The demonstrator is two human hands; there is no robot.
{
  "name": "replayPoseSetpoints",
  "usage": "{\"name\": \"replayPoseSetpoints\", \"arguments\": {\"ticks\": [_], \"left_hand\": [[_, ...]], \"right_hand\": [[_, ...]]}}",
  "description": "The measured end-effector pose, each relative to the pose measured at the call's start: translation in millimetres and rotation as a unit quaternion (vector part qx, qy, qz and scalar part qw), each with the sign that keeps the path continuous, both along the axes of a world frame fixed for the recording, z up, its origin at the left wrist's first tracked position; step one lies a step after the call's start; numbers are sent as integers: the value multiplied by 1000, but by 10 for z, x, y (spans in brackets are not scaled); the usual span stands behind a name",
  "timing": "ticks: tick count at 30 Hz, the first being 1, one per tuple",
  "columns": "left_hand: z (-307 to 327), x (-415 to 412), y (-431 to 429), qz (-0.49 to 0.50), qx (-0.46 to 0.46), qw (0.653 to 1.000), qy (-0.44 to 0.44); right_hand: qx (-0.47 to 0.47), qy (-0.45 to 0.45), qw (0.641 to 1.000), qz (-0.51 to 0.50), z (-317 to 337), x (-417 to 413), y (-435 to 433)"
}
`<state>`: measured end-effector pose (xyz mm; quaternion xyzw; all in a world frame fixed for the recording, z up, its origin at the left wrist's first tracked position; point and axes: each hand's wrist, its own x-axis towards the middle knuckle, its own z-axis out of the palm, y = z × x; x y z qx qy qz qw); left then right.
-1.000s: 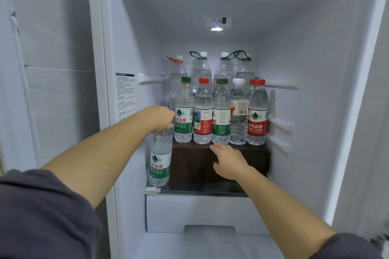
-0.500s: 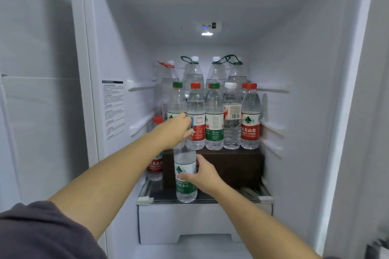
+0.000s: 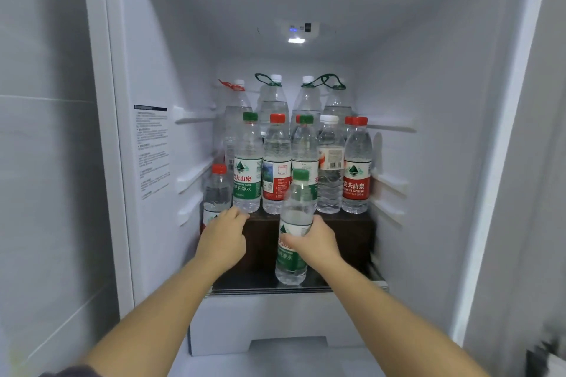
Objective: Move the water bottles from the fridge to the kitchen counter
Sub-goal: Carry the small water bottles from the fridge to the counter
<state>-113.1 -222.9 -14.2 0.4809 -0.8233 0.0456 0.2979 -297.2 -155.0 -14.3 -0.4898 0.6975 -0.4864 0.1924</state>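
One hand has changed its job: the left hand [image 3: 223, 239] has let go of the neck of the green-capped bottle [image 3: 296, 208] and moved left, to a low red-capped bottle [image 3: 216, 190] standing at the left end of the glass shelf [image 3: 337, 280]. Its fingers point away from the camera, so I cannot tell if they hold anything yet. The right hand [image 3: 317, 243] now grips the green-capped bottle alone, around the label, at the front of the shelf. I judge this bottle is ready to leave; the counter is not in view. The fridge [image 3: 428, 162] holds many more: on a brown riser [image 3: 346, 239] stands a row of small bottles [image 3: 329, 174], and behind them tall bottles [image 3: 272, 101] with carrying loops.
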Motion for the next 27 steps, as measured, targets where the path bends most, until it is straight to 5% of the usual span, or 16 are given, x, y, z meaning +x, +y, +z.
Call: {"name": "replayPoseSetpoints", "arguments": {"ticks": [5,12,18,27], "left_hand": [[-83,-45,62,26,-23,999,38],[-128,-68,22,23,-35,997,68],[-129,-84,-13,33,-39,997,64],[-19,-94,0,38,-40,998,9]], "right_hand": [[44,53,992,-104,18,-231,153],[45,64,989,-125,-26,-329,169],[-98,60,985,-127,507,-314,-31],[-143,1,986,-89,501,-313,-139]]}}
